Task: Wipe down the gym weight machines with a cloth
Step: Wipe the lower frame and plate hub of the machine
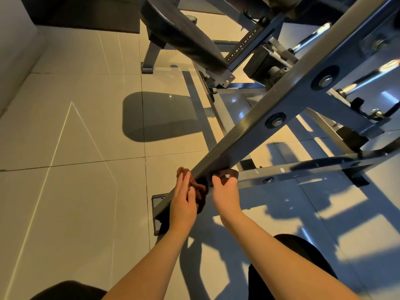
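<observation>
Cloth (198, 187) looped round the low end of the slanted steel beam (249, 135), lower centre of frame. Left hand (184, 202) pinches the bunched end at the beam's left edge. Right hand (225, 192) grips the other end at its right edge. Base plate (156, 202) just below. Open tile floor (75, 137) left; crossbar (303, 169) crowds the right.

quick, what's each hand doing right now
left hand: holds the cloth against the beam
right hand: pinches the other end of the cloth
</observation>
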Demonstrator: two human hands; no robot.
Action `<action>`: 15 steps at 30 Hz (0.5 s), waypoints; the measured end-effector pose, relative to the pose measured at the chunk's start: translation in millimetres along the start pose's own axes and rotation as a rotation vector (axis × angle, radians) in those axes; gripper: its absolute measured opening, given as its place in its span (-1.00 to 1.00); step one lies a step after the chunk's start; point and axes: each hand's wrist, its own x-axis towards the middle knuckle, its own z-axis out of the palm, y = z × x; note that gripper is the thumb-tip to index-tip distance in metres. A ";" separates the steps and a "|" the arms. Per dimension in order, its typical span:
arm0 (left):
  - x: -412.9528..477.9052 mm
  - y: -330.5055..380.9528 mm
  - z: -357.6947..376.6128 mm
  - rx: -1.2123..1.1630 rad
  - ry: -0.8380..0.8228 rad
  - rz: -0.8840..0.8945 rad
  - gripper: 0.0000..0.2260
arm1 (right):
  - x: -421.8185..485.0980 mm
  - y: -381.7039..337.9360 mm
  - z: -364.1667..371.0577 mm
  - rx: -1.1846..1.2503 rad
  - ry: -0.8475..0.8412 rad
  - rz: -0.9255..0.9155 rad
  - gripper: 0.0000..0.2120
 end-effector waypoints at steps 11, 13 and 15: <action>-4.3 31.7 -20.5 -0.198 0.192 -0.141 -0.67 | -5.0 4.0 -3.1 -0.103 -0.108 -0.082 -0.96; -6.3 56.4 -27.4 -0.281 0.159 -0.102 -0.69 | -10.9 -1.8 -5.9 -0.095 -0.171 -0.214 -0.91; -7.8 79.1 -31.5 -0.369 0.110 -0.085 -0.69 | -17.1 -9.5 -8.9 -0.118 -0.243 -0.357 -0.78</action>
